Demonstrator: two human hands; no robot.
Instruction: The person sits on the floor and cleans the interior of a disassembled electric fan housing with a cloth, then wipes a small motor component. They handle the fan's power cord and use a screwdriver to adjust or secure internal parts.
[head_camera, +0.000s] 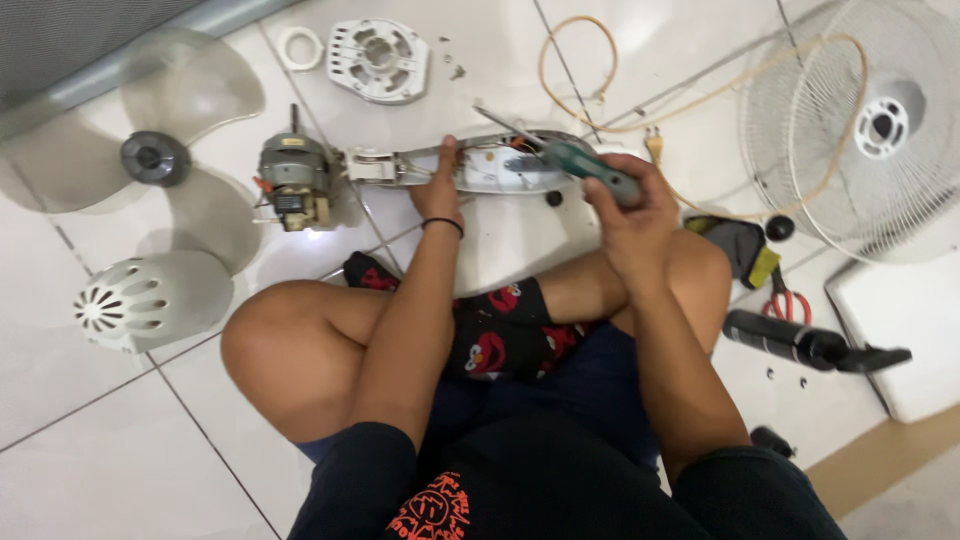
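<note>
The left hand (438, 190) lies flat on top of the opened white fan housing (490, 168), fingers spread loosely over its near edge and pressing it to the tiled floor (120, 440) rather than closing around anything. The right hand (632, 205) is wrapped tight around the green handle of a screwdriver (580, 165), whose thin metal shaft slants up and away to the left, its tip over the housing's open inside just beyond the left fingers. The housing lies lengthwise on the floor directly under and between both hands, in front of the person's crossed legs. To the left of the left fingers, joined to the housing's end, sits the bare fan motor (295, 180), and farther left lie the translucent fan blade (160, 160) and a white domed vented motor cover (150, 300). Beyond the fingers rests a round white slotted plate (378, 58). A beige power cord (590, 70) loops away past the right hand toward the white wire fan guard (860, 120). Near the right forearm lie red-handled scissors (785, 300) and a black cylindrical tool (800, 342).
</note>
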